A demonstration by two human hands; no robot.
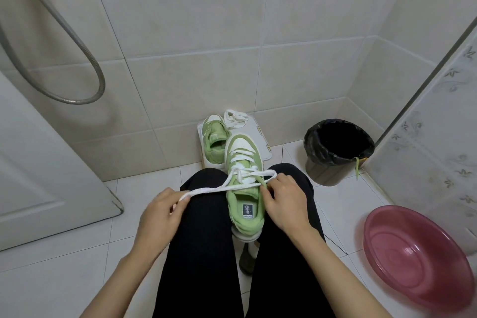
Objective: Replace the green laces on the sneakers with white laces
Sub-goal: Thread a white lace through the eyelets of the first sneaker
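- White lace (206,190) ran taut from left hand (160,210), whose curled fingers pinched its end.
- Right hand (284,201) pinched the lace's loop; green sneaker (245,212) lay just beside those fingertips, between the knees.
- Judgement: keep lace flat, draw evenly.

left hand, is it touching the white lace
Touching: the head view shows the left hand pinching the white lace near its end.

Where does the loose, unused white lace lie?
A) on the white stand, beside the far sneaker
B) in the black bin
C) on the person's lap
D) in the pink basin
A: the loose white lace lies on the white stand, beside the far sneaker.
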